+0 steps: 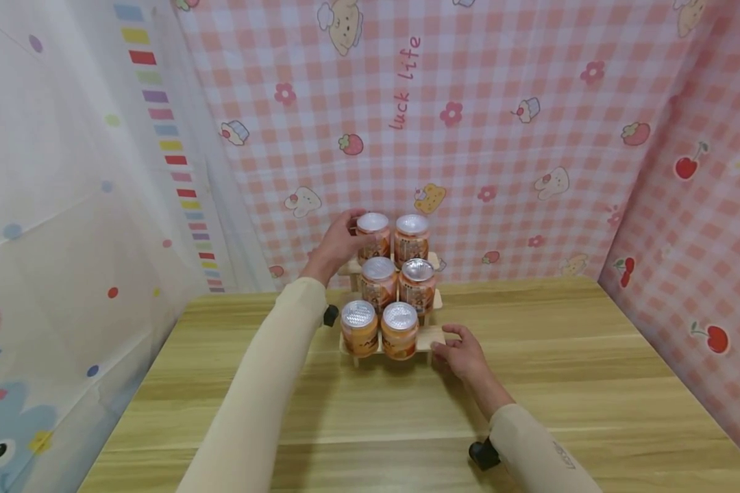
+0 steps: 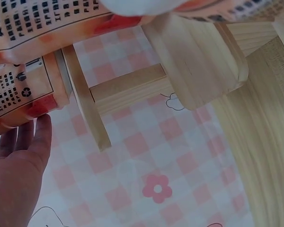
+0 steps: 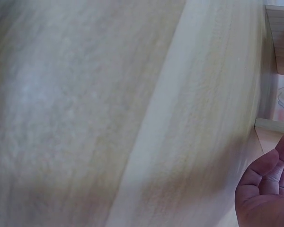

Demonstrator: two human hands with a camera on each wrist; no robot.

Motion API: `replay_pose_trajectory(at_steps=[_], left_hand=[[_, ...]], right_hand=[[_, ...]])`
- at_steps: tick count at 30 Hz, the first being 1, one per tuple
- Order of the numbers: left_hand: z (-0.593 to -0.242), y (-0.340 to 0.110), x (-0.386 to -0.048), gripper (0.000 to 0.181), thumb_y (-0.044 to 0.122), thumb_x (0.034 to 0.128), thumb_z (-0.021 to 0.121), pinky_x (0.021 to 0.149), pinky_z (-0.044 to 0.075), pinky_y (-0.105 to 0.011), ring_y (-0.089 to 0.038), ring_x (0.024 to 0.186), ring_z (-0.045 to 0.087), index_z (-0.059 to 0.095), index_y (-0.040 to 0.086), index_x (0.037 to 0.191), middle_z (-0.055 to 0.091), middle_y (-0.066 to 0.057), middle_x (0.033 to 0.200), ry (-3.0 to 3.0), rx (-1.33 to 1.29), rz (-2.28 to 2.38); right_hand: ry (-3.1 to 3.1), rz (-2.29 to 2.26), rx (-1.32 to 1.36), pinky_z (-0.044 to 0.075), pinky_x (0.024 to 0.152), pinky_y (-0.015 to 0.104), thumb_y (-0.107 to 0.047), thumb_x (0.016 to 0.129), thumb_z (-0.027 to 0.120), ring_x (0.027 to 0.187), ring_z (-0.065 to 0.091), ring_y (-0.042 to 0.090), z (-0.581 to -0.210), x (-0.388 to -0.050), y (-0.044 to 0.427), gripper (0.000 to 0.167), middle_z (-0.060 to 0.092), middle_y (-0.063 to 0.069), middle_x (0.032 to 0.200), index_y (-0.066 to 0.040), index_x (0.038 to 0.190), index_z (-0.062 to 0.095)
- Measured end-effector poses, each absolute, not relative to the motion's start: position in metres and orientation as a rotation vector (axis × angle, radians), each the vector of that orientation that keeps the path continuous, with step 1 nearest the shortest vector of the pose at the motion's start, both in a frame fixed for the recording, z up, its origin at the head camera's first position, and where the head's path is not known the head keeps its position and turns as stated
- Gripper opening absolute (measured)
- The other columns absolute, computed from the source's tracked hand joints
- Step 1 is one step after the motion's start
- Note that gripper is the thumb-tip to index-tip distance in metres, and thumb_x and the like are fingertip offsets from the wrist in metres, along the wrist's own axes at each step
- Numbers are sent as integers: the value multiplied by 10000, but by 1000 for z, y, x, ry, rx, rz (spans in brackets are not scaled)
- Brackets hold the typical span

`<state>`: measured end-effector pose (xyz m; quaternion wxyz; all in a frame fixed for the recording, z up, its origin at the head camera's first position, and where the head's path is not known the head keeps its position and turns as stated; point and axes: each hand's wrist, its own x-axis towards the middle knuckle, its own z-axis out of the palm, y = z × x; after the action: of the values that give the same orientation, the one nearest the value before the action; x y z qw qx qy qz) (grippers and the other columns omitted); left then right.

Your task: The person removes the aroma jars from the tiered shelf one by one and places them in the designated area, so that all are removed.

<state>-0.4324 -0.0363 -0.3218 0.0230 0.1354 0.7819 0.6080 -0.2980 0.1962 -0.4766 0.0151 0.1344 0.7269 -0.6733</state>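
Note:
A three-step wooden rack (image 1: 430,337) carries jars with silvery lids and orange labels, two on each step. At the top step, my left hand (image 1: 333,252) grips the left jar (image 1: 373,241), thumb across its front. In the left wrist view, the fingers of that hand (image 2: 20,172) lie against a labelled jar (image 2: 26,90) beside a wooden board (image 2: 87,101). My right hand (image 1: 466,355) holds the right end of the bottom step between thumb and fingers. The right wrist view shows this hand (image 3: 267,189) with bent fingers by the rack (image 3: 274,125); its exact contact is partly hidden.
The rack stands on a wood-grain table (image 1: 370,424), close to a pink checked cloth (image 1: 493,157) behind it. A white dotted cloth (image 1: 68,226) hangs at the left, and another pink checked cloth (image 1: 703,226) at the right.

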Motion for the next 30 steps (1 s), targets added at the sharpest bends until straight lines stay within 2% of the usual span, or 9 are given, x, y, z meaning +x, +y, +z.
replay_pose_trajectory(at_steps=[8,18,26,30], left_hand=[[-321,-37,-433,748,199,847,812,1060,407,-377,-259,1259,496,399,89,1460,508,-120,1389,2458,425,1852],[-323,-41,-431,757,258,811,847,1025,432,-388,-233,1202,523,440,111,1432,550,-80,1316,2476,413,1864],[-316,-47,-429,694,166,836,811,1029,431,-374,-264,1234,509,448,69,1420,517,-119,1383,2506,435,1937],[-309,-53,-428,649,132,838,797,1021,434,-377,-269,1223,513,464,60,1390,530,-129,1362,2513,477,1974]], right_hand=[[2272,-2093,413,476,588,252,22,934,648,680,632,125,-476,-298,196,443,599,74,882,31,1333,455],[2258,-2097,414,448,562,244,-5,934,663,672,634,127,-475,-295,193,448,612,68,866,15,1331,457],[2256,-2101,432,454,561,238,-7,933,665,672,644,121,-476,-296,194,438,611,53,863,7,1326,472],[2266,-2091,437,458,566,244,-13,929,671,681,650,126,-476,-297,197,448,618,56,878,5,1331,474]])
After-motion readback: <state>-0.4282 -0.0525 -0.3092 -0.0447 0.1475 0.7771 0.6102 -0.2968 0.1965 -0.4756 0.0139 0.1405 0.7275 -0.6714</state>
